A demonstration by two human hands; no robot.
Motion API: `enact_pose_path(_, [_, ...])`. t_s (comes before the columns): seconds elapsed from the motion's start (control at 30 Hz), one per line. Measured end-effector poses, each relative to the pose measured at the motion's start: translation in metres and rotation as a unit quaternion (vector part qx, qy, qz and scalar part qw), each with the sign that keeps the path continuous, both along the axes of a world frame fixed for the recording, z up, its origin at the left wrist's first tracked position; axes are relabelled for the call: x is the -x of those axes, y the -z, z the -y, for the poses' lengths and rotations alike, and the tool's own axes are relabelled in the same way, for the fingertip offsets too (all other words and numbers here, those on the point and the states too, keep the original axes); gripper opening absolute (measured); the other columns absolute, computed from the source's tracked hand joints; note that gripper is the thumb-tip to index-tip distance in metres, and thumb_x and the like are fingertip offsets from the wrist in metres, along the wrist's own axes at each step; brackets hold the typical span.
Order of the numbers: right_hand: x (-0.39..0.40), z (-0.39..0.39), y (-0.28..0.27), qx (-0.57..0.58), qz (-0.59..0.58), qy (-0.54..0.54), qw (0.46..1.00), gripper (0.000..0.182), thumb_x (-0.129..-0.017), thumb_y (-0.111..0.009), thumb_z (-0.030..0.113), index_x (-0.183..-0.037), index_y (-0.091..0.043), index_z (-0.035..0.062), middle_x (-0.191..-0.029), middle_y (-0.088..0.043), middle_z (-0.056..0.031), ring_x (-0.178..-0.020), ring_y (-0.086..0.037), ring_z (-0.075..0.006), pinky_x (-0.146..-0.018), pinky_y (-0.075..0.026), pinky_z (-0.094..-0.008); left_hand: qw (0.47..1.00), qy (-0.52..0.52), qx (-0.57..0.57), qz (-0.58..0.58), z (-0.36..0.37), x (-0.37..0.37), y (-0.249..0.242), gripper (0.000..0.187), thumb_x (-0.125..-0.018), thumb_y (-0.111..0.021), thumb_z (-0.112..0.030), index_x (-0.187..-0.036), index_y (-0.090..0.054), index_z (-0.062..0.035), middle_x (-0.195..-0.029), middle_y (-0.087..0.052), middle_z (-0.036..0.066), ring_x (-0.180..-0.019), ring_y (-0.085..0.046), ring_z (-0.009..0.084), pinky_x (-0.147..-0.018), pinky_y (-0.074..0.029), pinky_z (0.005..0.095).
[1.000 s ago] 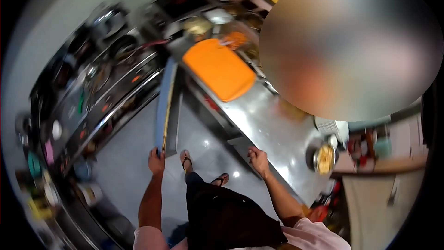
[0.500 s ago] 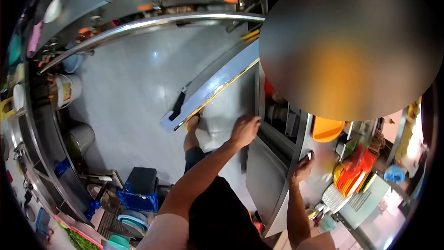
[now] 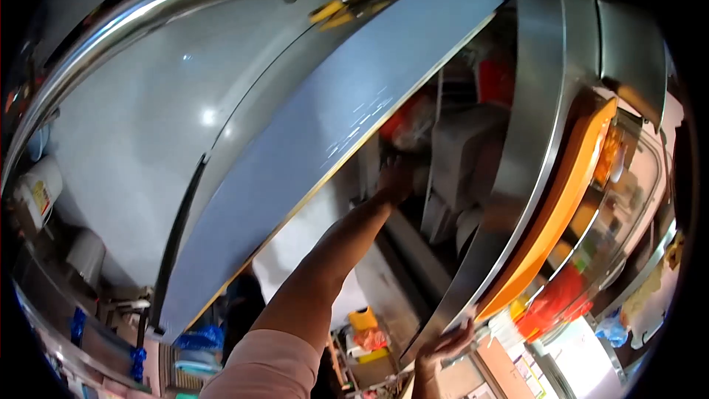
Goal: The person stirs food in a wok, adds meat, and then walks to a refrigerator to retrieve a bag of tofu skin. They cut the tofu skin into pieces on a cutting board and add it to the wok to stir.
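My left hand (image 3: 396,177) reaches into the dim inside of an open metal cabinet under the counter. A clear bag with something red in it (image 3: 410,125) lies just beyond my fingers. Grey bins or boxes (image 3: 469,151) stand beside it. Shadow and blur hide how those fingers are set and whether they hold anything. Down by the near end of the steel counter edge (image 3: 543,103), my right hand (image 3: 448,341) rests with its fingers stretched out and nothing visible in them. Above it along the counter lies an orange tray (image 3: 554,210).
A long blue-grey panel (image 3: 317,148) with a yellowish edge slants across the view, close to my left arm. A steel rail (image 3: 140,11) curves past at upper left. White bucket (image 3: 40,192) on the floor at left; red bag (image 3: 554,303) on the counter side.
My view has dropped closer to the cabinet. My left hand has gone from the cabinet door's edge into the interior. My right hand still rests by the counter edge.
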State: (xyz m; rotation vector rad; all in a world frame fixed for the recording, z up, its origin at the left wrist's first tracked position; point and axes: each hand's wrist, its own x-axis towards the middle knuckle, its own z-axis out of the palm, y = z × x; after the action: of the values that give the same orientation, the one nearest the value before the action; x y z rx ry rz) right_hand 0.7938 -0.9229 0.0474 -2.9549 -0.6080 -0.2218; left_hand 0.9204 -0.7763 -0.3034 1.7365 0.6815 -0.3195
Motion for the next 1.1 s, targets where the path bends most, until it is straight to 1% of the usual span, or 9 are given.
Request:
enact_pose_path(0.13, [0.004,-0.002,-0.001,0.081,0.043,-0.016,0.996,0.032,-0.100,-0.035,0.009,-0.126,-0.043,-0.0078,-0.123,-0.050,-0.0225,-0.111,-0.050,-0.0308,-0.098,-0.037,-0.0375,0.997,0.036,-0.066,-0.003,-0.004,-0.061,0.026,0.044,-0.084,-0.055,-0.017,-0.127,-0.057,-0.0123,-0.151,-0.024,0.017,-0.136,-0.029,0.0375,-0.105,-0.034,0.0486])
enact_pose_path(0.2, [0.049,0.213,0.010,-0.201,-0.072,0.078,0.974,0.061,-0.095,-0.053,0.032,-0.142,-0.028,0.0018,-0.144,-0.034,-0.0176,-0.129,-0.037,-0.0269,-0.111,-0.026,-0.0404,0.998,0.000,-0.059,-0.001,-0.006,-0.083,0.040,0.041,-0.085,-0.055,-0.018,-0.125,-0.057,-0.0069,-0.153,-0.020,0.016,-0.137,-0.028,0.0357,-0.104,-0.035,0.0509])
enact_pose_path(0.37, [0.050,0.140,0.002,-0.262,-0.030,0.178,0.948,0.047,-0.095,-0.055,0.025,-0.131,-0.044,-0.0026,-0.124,-0.053,-0.0214,-0.114,-0.053,-0.0307,-0.096,-0.044,-0.0379,0.913,-0.323,0.248,0.004,0.072,-0.097,0.103,0.038,-0.085,-0.053,-0.018,-0.118,-0.058,-0.0005,-0.115,-0.059,0.021,-0.109,-0.056,0.0350,-0.091,-0.046,0.0408])
enact_pose_path(0.5, [0.007,0.032,0.001,0.030,-0.005,0.053,0.998,0.030,-0.100,-0.036,0.010,-0.122,-0.048,-0.0066,-0.108,-0.055,-0.0190,-0.091,-0.051,-0.0272,-0.083,-0.041,-0.0334,0.917,-0.294,0.202,0.178,-0.005,-0.033,0.015,0.019,-0.087,-0.055,-0.014,-0.097,-0.064,-0.0006,-0.095,-0.065,0.018,-0.093,-0.063,0.0305,-0.080,-0.049,0.0368])
enact_pose_path(0.6, [0.003,0.042,0.012,-0.066,-0.036,0.056,0.996,0.033,-0.097,-0.036,0.008,-0.122,-0.052,-0.0056,-0.098,-0.055,-0.0177,-0.082,-0.052,-0.0266,-0.075,-0.042,-0.0318,0.708,-0.479,0.400,0.329,-0.019,0.048,-0.019,0.014,-0.095,-0.054,-0.007,-0.105,-0.060,-0.0009,-0.098,-0.062,0.001,-0.094,-0.056,0.0107,-0.081,-0.045,0.0261])
enact_pose_path(0.77, [-0.005,-0.004,-0.009,-0.091,0.009,-0.011,0.996,0.034,-0.093,-0.040,0.006,-0.124,-0.053,-0.0005,-0.088,-0.054,-0.0137,-0.076,-0.056,-0.0239,-0.067,-0.047,-0.0316,0.855,-0.422,0.234,0.190,-0.056,0.216,-0.127,0.013,-0.095,-0.058,-0.016,-0.096,-0.059,-0.0040,-0.077,-0.047,-0.004,-0.073,-0.040,0.0055,-0.063,-0.036,0.0220])
enact_pose_path(0.87, [-0.005,-0.005,-0.010,-0.242,-0.129,0.047,0.960,0.028,-0.097,-0.044,0.009,-0.121,-0.052,-0.0043,-0.093,-0.054,-0.0143,-0.075,-0.056,-0.0210,-0.065,-0.048,-0.0315,0.900,-0.380,0.030,0.213,-0.054,0.325,-0.185,0.029,-0.082,-0.065,-0.001,-0.108,-0.053,-0.0061,-0.097,-0.057,0.001,-0.094,-0.055,0.0125,-0.084,-0.044,0.0258])
enact_pose_path(1.07, [0.035,-0.087,-0.014,-0.239,-0.068,-0.158,0.956,0.038,-0.086,-0.047,-0.004,-0.123,-0.050,-0.0059,-0.118,-0.056,-0.0202,-0.106,-0.056,-0.0310,-0.097,-0.042,-0.0361,0.806,-0.560,0.153,0.119,-0.028,0.538,-0.319,0.044,-0.079,-0.059,0.001,-0.121,-0.050,-0.0119,-0.094,-0.057,0.006,-0.088,-0.056,0.0150,-0.076,-0.047,0.0272])
enact_pose_path(1.1, [0.059,-0.135,0.011,-0.443,-0.248,-0.260,0.821,0.039,-0.084,-0.049,-0.002,-0.123,-0.052,-0.0035,-0.118,-0.056,-0.0203,-0.107,-0.056,-0.0319,-0.098,-0.041,-0.0352,0.791,-0.581,0.148,0.120,-0.016,0.569,-0.343,0.048,-0.080,-0.058,0.002,-0.125,-0.048,-0.0117,-0.098,-0.057,0.007,-0.090,-0.056,0.0159,-0.078,-0.047,0.0281])
